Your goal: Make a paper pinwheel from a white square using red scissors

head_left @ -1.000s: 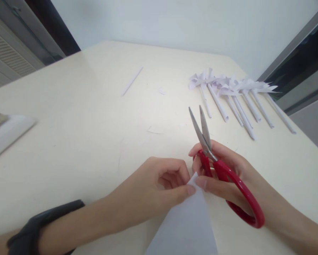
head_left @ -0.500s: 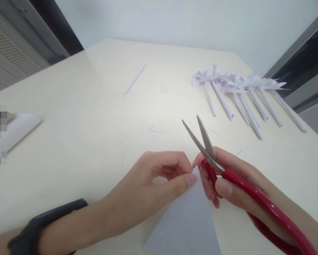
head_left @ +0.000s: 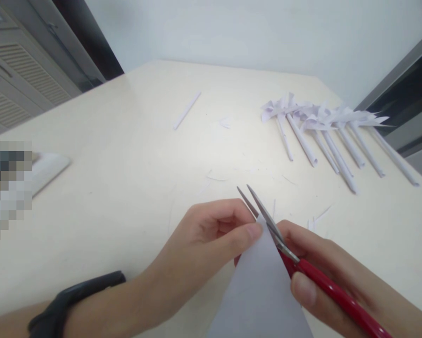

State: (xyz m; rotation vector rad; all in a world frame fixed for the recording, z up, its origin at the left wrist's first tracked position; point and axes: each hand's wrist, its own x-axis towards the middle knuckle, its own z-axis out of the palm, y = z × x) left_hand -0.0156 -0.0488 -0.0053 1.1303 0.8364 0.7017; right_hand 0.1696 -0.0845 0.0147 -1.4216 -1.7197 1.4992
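Note:
Between thumb and bent fingers my left hand (head_left: 211,239) pinches the top corner of a white sheet of paper (head_left: 263,291). The sheet tapers to a point there and widens toward the bottom edge of the view. My right hand (head_left: 323,272) grips scissors (head_left: 323,281) with red handles, one thumb lying along the upper handle. Their metal blades are slightly apart and straddle the paper near its right edge, close to my left thumb. Part of the lower handle is hidden behind the paper and my right hand.
Several white paper pinwheels (head_left: 316,117) on rolled paper sticks lie at the back right. A thin paper roll (head_left: 187,111) lies farther back. Small paper scraps (head_left: 218,178) are scattered on the table (head_left: 126,188). A partly blurred pale object (head_left: 50,169) is at the left edge.
The scissors have come down and left onto the paper's corner, and their blades have narrowed. My left hand keeps its pinch on the paper. The whole view has shifted slightly.

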